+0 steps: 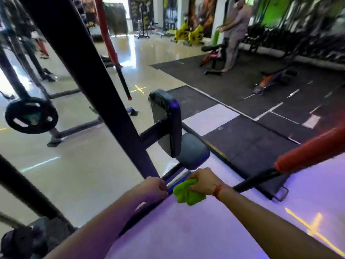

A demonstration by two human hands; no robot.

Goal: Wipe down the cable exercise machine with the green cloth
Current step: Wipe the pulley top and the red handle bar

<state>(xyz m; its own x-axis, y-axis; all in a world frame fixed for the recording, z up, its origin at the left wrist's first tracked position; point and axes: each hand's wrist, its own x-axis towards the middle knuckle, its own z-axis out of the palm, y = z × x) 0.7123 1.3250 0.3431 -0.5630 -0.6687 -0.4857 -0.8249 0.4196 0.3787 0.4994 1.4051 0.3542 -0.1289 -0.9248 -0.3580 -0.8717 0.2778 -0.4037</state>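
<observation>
The machine's thick black frame post (97, 86) slants down through the middle of the view to a low base rail (177, 179). A black back pad (168, 120) and a round seat pad (194, 152) sit on the rail. My right hand (202, 181) grips the bunched green cloth (186, 192) against the low rail just below the seat. My left hand (155, 187) curls round the rail where the post meets it, right beside the cloth.
A red-padded handle bar (306, 157) juts in from the right, and another red bar (110, 43) hangs behind the post. A weight plate (31, 115) sits on a rack at left. A person (235, 32) stands by a bench on the far black mats.
</observation>
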